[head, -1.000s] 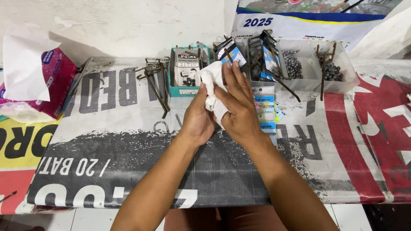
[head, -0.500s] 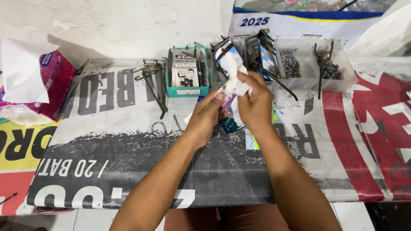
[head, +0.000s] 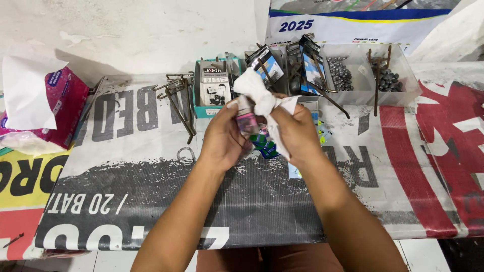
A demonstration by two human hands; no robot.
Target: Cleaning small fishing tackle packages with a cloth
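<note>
In the head view, both hands met over the middle of the surface (head: pixel 151 191), which was covered with a printed banner sheet. The left hand (head: pixel 222 138) was closed around a small packet (head: pixel 248 122) with a pink and dark label, its thumb pressed to the packet's upper edge. The right hand (head: pixel 297 132) was clamped on a crumpled white tissue (head: pixel 259 95), which bunched up above the fingers and lay against the packet's right side. Packet and tissue were held in the air just above the surface, touching each other between the two hands. Under the hands, some blue and green cards (head: pixel 264 145) lay on the banner, partly hidden.

Behind the hands stood a teal tray (head: pixel 197 108) holding carded packets, and just left of it lay a bunch of metal hooks (head: pixel 179 98). To the right, clear plastic bins (head: pixel 353 93) held small grey weights (head: pixel 340 73) and darker ones (head: pixel 389 79). At the far left edge sat a pink tissue pack (head: pixel 63 108) with a white sheet (head: pixel 27 93) sticking out
</note>
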